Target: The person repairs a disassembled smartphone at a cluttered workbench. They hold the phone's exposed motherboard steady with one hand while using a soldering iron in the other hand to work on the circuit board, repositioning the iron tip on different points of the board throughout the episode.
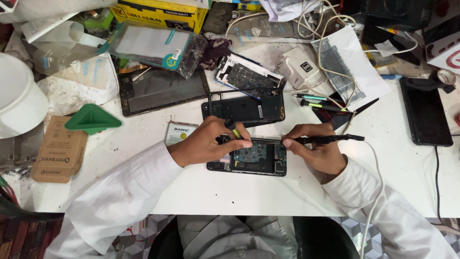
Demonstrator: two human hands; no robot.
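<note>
The left hand (206,144) pinches a yellow-tipped screwdriver (233,128) over the opened phone (254,158). The right hand (316,151) grips a black wired tool (328,139), its tip at the phone's right edge.

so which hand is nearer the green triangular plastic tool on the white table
Left. The left hand lies right of the green triangular plastic tool, across bare table; the right hand is farther right, beyond the opened phone.

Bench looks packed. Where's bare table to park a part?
Bare table runs along the near edge, between the opened phone and the person's lap. Another patch lies between the right hand and the black phone. A smaller one sits between the green triangular tool and the left hand. The back is crowded.
</note>
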